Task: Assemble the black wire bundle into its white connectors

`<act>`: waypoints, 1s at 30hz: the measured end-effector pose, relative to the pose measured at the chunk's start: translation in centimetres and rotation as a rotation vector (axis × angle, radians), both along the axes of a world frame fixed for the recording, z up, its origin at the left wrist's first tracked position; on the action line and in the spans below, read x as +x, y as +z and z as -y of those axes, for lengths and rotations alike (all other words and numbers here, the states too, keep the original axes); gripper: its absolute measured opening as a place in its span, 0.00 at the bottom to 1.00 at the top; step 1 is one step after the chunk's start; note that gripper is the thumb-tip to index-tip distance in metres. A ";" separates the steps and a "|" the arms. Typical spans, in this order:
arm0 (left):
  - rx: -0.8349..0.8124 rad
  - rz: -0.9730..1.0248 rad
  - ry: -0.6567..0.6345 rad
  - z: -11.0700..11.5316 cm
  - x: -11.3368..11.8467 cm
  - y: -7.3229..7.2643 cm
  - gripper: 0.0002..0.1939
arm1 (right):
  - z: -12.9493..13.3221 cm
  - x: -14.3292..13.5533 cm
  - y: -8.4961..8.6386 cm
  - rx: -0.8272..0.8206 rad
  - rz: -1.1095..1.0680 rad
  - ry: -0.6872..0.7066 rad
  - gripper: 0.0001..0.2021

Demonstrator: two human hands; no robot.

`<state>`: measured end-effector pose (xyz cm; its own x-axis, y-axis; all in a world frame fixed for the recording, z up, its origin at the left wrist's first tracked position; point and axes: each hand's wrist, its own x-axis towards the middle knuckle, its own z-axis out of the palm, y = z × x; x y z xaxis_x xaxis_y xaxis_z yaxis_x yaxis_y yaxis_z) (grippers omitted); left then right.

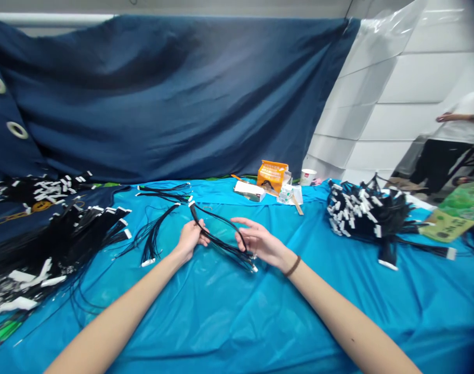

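Observation:
A bundle of thin black cables [221, 243] with small white connectors at its ends hangs over the blue cloth at the middle. My left hand [193, 238] is closed around the bundle near its upper left end, where a white connector points up. At the bundle's lower right end is my right hand [257, 241], its fingers apart and curved beside a looping cable. Whether its fingertips touch that cable is hard to tell. Another black cable bundle [154, 236] lies on the cloth just left of my left hand.
Large piles of black cables with white connectors lie left [61, 244] and right [361, 210]. At the back stand an orange bag [273, 175], a small white box [249, 190] and a paper cup [308, 177]. A person [449, 140] stands at the far right.

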<state>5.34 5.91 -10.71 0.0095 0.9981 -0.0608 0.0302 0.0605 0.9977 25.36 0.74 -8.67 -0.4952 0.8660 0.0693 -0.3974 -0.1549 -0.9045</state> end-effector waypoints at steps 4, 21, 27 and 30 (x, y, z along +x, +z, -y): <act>0.033 -0.096 -0.001 -0.1 -0.1 -0.4 0.12 | 0.2 0.6 0.8 0.060 -0.093 -0.141 0.20; -0.046 0.180 0.036 -0.3 0.1 -0.6 0.11 | 0.2 0.3 1.0 0.159 0.047 -0.207 0.21; -0.063 0.300 0.199 -0.4 -0.1 -0.4 0.10 | -0.7 0.8 -0.3 0.177 0.298 -0.138 0.19; -0.066 0.335 0.270 -0.4 -0.2 -0.1 0.09 | -1.1 1.3 -0.8 0.179 0.371 -0.106 0.21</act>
<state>5.13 6.33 -10.86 -0.2212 0.9616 -0.1623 -0.3202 0.0856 0.9435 26.65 1.85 -9.45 -0.4239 0.9039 0.0569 -0.0454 0.0416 -0.9981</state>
